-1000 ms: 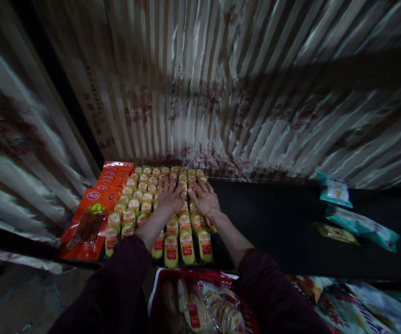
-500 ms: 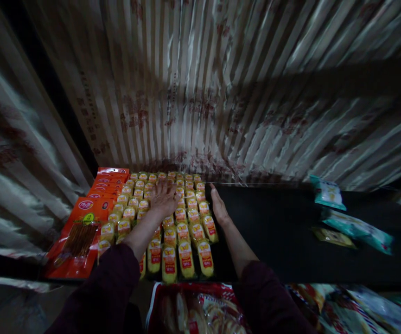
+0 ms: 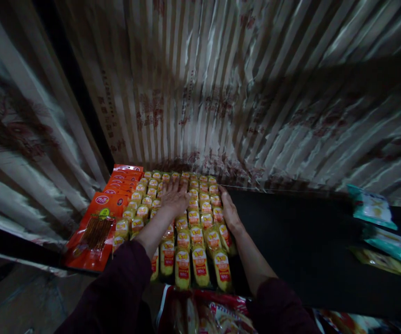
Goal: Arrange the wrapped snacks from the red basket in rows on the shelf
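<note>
Rows of small yellow wrapped cakes (image 3: 200,266) with red labels overlap on a black shelf (image 3: 290,250). My left hand (image 3: 175,198) lies flat on top of the rows, palm down, fingers spread and pointing to the back. Along the right edge of the rows stands my right hand (image 3: 230,211), fingers stretched out, its palm side against the outermost cakes. Neither hand grips a packet. Left of the cakes, orange-red packets (image 3: 94,227) overlap in a column, the front one showing brown sticks through its window.
Teal and white packets (image 3: 372,206) and a yellowish packet (image 3: 379,260) lie on the shelf at the right. Below the front edge is a red container (image 3: 165,306) of wrapped food. Striped, crinkled sheeting (image 3: 203,93) hangs behind the shelf.
The view has shifted, so the shelf and goods appear further right. My right hand has closed the small gap to the right edge of the cakes; my left hand stays on top.
</note>
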Motion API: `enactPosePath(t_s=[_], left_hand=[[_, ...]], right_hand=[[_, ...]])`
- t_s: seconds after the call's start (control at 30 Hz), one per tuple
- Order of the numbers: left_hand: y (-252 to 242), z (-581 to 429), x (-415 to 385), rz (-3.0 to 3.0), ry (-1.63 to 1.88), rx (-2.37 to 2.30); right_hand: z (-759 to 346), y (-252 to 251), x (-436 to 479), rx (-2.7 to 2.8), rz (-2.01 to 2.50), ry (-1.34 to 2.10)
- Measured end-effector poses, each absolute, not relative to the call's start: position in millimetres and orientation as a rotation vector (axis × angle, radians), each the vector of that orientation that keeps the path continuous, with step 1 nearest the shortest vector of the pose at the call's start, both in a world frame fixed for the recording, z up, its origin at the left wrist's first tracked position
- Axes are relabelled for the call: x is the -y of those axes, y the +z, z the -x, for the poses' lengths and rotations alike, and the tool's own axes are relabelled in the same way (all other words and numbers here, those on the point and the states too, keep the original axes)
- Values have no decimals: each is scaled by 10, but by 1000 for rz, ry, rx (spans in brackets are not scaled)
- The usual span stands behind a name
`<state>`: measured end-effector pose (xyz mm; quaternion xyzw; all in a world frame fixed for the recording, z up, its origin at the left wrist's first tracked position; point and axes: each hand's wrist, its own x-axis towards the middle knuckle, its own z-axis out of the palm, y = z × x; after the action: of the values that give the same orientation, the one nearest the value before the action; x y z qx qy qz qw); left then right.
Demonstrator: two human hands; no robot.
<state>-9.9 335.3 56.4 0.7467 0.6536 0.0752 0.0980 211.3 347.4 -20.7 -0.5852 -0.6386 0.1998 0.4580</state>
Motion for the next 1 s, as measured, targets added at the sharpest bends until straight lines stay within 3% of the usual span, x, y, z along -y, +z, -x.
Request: enactPosePath(t_s=[0.23,0.47,0.73,1.0], left_hand=[[443,415,-3487,-2115,129,-2012],[564,551,-3445,-2142,255,-2033],[619,935,-3358,-2023,102,-2127],[615,1079,-3023,-2140,387,-2098]], right_hand=[[-1992,-9,-3512,1914,1552,290],[-1577,328,-3347,2218,1677,-177],[-1003,369,-3226,2515,1528,-91],[-924,510,-2898,2407,1416,-92]])
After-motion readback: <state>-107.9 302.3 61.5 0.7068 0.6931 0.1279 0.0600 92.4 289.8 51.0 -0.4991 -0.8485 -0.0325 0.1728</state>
